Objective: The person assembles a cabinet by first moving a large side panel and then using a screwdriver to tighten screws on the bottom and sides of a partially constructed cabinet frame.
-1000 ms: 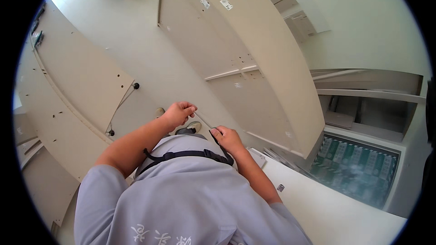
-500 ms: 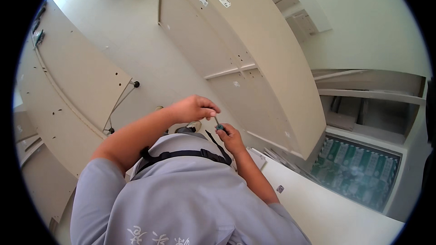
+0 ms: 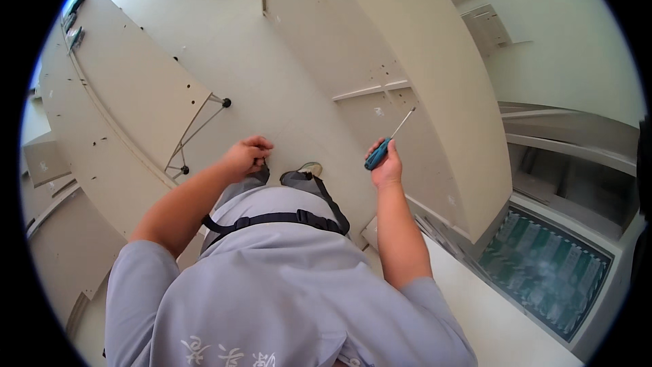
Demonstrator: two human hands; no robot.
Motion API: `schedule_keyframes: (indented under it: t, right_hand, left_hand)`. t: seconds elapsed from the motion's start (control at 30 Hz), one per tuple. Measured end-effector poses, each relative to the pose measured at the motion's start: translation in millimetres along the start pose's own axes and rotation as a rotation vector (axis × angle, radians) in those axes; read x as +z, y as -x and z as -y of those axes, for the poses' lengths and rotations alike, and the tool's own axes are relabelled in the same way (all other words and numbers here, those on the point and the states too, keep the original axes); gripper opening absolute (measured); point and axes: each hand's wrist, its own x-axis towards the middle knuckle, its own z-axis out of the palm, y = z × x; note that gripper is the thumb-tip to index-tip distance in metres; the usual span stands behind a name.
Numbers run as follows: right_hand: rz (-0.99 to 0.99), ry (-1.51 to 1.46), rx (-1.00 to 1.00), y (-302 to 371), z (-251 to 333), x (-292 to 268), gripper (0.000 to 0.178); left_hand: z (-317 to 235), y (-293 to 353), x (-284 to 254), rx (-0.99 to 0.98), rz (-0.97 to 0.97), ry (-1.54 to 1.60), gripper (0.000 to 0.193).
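My right hand (image 3: 386, 171) is wrapped round the teal handle of a screwdriver (image 3: 377, 153). Its thin metal shaft slants up and to the right, with the tip in front of the cabinet carcass. Off to the left, in front of my waist, my left hand (image 3: 247, 158) has its fingers curled together. Whatever is between those fingers, if anything, is too small to make out. The two hands are well apart. Beyond them stands the large beige cabinet carcass (image 3: 424, 143), its back panel crossed by pale strips.
On the left lies a long beige board (image 3: 136, 88) on a folding metal stand (image 3: 197, 129), with dark tools (image 3: 76, 37) at its far end. To the right are a white worktop (image 3: 475, 299), open shelving (image 3: 577, 170) and a glazed panel (image 3: 543, 265). My shoe (image 3: 311, 169) is on the floor.
My hands have parted: the right has moved right and up with the screwdriver, whose shaft has come away from my left fingers. The left has drawn back to the left.
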Motion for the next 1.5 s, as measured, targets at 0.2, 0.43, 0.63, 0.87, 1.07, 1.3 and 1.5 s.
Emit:
schedule_keyframes:
  t: [0.2, 0.43, 0.63, 0.87, 1.07, 1.3, 1.5]
  right_hand:
    - [-0.106, -0.110, 0.133, -39.2, 15.0, -9.8, 0.040]
    - [0.077, -0.594, 0.206, -36.3, 30.5, 25.8, 0.048]
    - [-0.342, -0.492, 0.236, -38.9, 46.5, 103.3, 0.046]
    - [-0.094, -0.655, 0.166, -36.7, 35.8, 79.0, 0.055]
    - [-0.664, -0.022, 0.265, -23.7, 47.5, 103.7, 0.055]
    - [0.034, -0.620, 0.272, -42.5, 30.1, 35.6, 0.055]
    - [-0.352, -0.286, 0.181, -32.3, 34.9, 75.6, 0.050]
  left_hand:
    - [30.0, 42.3, -36.1, -0.035, -0.180, 0.030, 0.011]
    - [12.8, 44.1, -31.1, -0.005, -0.179, 0.053, 0.030]
    - [-14.6, 30.3, -28.4, 0.020, -0.133, 0.120, 0.026]
    - [-35.9, 44.3, -21.3, 0.104, -0.056, 0.040, 0.026]
    - [-23.8, 52.4, -44.3, 0.051, -0.027, -0.052, 0.034]
    - [-29.6, 62.2, -33.9, 0.066, -0.035, -0.071, 0.030]
    - [-44.7, 55.4, -31.9, 0.008, 0.005, -0.005, 0.017]
